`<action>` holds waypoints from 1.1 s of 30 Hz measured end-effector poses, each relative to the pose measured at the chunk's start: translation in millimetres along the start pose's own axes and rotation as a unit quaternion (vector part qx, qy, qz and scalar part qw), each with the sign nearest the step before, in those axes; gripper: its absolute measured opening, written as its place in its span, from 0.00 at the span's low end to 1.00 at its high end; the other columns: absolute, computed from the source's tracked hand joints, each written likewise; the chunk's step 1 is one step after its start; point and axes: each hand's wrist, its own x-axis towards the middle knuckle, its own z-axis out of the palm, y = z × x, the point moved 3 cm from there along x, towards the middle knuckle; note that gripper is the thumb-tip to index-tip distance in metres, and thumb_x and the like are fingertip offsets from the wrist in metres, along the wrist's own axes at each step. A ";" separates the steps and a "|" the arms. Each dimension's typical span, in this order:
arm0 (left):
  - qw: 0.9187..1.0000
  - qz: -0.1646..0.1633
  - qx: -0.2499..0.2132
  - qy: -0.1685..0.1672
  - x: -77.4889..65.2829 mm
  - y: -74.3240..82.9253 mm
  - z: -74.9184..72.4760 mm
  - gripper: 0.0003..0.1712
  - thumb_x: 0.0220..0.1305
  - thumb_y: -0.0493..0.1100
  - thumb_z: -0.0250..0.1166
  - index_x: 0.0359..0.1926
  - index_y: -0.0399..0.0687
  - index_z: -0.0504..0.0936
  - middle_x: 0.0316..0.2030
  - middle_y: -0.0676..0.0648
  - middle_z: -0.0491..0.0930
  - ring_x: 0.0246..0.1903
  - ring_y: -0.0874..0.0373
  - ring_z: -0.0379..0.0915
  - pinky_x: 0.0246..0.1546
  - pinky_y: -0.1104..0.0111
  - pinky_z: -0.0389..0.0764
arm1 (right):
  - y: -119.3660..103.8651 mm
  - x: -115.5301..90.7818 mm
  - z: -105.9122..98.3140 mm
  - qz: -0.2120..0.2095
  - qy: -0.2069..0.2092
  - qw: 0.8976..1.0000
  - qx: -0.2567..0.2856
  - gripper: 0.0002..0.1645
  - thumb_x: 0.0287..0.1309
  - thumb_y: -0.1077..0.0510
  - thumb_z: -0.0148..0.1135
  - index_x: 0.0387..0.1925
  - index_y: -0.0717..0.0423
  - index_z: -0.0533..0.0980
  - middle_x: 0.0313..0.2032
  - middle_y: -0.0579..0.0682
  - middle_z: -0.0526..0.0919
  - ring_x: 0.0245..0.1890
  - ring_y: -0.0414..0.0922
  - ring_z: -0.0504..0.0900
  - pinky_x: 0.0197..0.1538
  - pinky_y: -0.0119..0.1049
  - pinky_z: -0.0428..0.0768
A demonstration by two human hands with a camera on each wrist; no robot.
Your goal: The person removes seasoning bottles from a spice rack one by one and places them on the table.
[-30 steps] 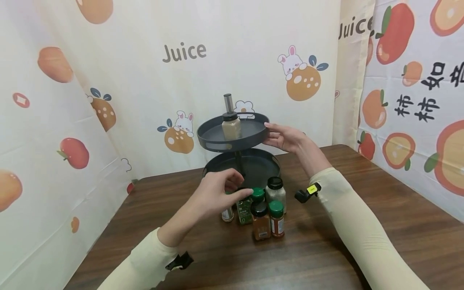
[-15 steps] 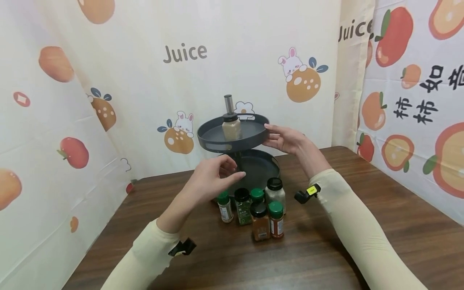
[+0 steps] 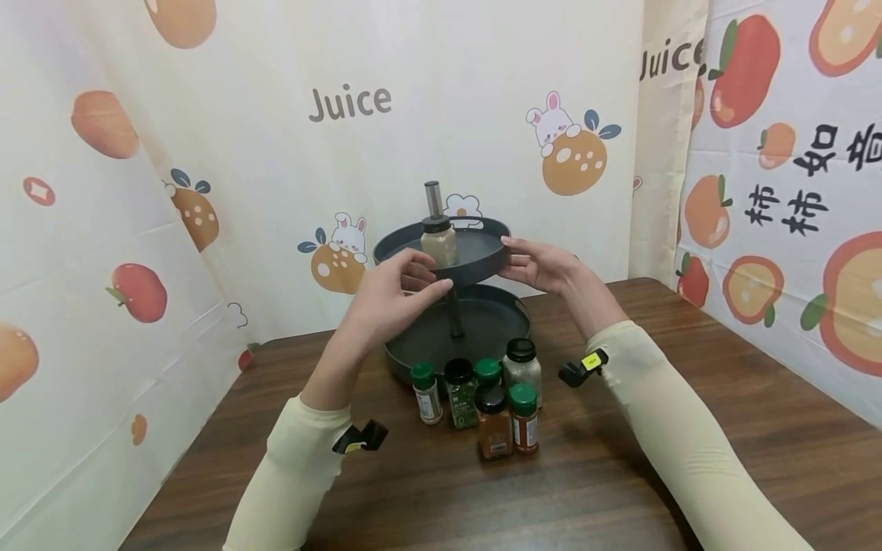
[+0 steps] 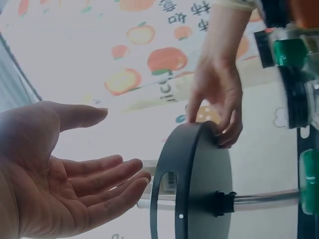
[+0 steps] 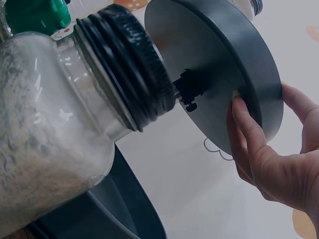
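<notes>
A two-tier dark grey spice rack stands on the table, with an upper tray, a lower tray and a metal centre post. My right hand pinches the upper tray's right rim, thumb at the edge and fingers beneath, as the right wrist view confirms. One black-lidded jar of pale powder sits upright on the upper tray. My left hand is by that tray's front left rim and holds nothing. In the left wrist view its fingers extend towards the tray's handle slot, palm showing.
Several spice bottles cluster before the rack: a green-capped one, a green-herb one, an orange-brown one, a red one and a large clear jar. A printed curtain hangs behind the wooden table.
My left hand has risen from above the bottles up to the upper tray's left front rim, uncovering the left bottles and the lower tray. The right hand keeps its grip in place.
</notes>
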 end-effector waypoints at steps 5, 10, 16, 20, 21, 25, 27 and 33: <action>0.999 -0.012 -0.052 0.005 8.9 -1.9 -10.9 0.29 0.61 0.61 0.66 0.55 0.48 0.79 0.48 0.46 0.84 0.47 0.55 0.79 0.48 0.52 0.82 | 0.5 -0.5 -0.2 -0.003 -0.004 1.000 -0.006 0.47 0.61 0.57 0.68 0.76 0.52 0.54 0.46 0.59 0.81 0.45 0.51 0.85 0.47 0.40 0.85; 0.996 -0.017 -0.088 0.007 13.2 -1.6 -21.7 0.29 0.62 0.61 0.65 0.56 0.48 0.78 0.49 0.45 0.83 0.49 0.55 0.78 0.50 0.50 0.79 | -0.4 0.3 -0.2 0.000 -0.001 1.000 -0.003 0.46 0.59 0.57 0.69 0.74 0.52 0.57 0.46 0.59 0.82 0.46 0.52 0.85 0.47 0.41 0.85; 0.995 -0.014 -0.096 0.005 18.4 -1.3 -22.7 0.28 0.63 0.61 0.65 0.56 0.47 0.78 0.49 0.44 0.83 0.49 0.55 0.77 0.51 0.50 0.78 | -1.4 0.8 -0.1 -0.003 0.005 1.000 -0.006 0.43 0.60 0.57 0.68 0.73 0.53 0.59 0.45 0.58 0.82 0.44 0.51 0.85 0.46 0.40 0.85; 0.995 -0.023 -0.097 0.021 20.9 -4.9 -22.2 0.29 0.63 0.60 0.64 0.56 0.47 0.77 0.50 0.44 0.83 0.51 0.54 0.76 0.54 0.47 0.75 | -1.4 0.3 0.8 -0.001 0.002 1.000 -0.009 0.44 0.60 0.56 0.68 0.73 0.53 0.59 0.45 0.58 0.81 0.44 0.51 0.85 0.47 0.40 0.85; 0.995 -0.024 -0.098 0.027 21.6 -5.8 -22.1 0.29 0.63 0.60 0.64 0.56 0.47 0.77 0.50 0.44 0.82 0.52 0.54 0.75 0.55 0.46 0.75 | -1.6 0.1 1.1 -0.002 0.001 1.000 -0.010 0.43 0.59 0.56 0.69 0.72 0.53 0.59 0.45 0.58 0.81 0.44 0.51 0.85 0.47 0.40 0.85; 0.993 -0.029 -0.099 0.056 25.3 -8.0 -20.6 0.30 0.62 0.60 0.65 0.57 0.47 0.76 0.51 0.44 0.82 0.52 0.54 0.75 0.56 0.47 0.75 | -3.0 -0.6 1.7 -0.004 0.000 1.000 -0.009 0.43 0.57 0.56 0.70 0.70 0.54 0.61 0.42 0.57 0.83 0.44 0.51 0.85 0.47 0.40 0.85; 0.993 -0.029 -0.096 0.069 27.7 -9.0 -19.6 0.30 0.62 0.59 0.66 0.58 0.46 0.75 0.52 0.44 0.81 0.53 0.53 0.76 0.55 0.48 0.76 | -3.5 -0.8 1.5 -0.003 0.000 1.000 -0.009 0.42 0.58 0.56 0.70 0.70 0.54 0.61 0.42 0.57 0.83 0.44 0.51 0.85 0.47 0.40 0.85; 0.992 -0.024 -0.079 0.093 36.6 -16.8 -13.1 0.34 0.61 0.59 0.67 0.61 0.46 0.73 0.54 0.44 0.80 0.54 0.53 0.75 0.53 0.51 0.79 | -1.4 -0.3 -0.9 -0.001 0.006 1.000 -0.010 0.46 0.56 0.56 0.71 0.73 0.54 0.59 0.46 0.58 0.81 0.46 0.51 0.85 0.47 0.40 0.85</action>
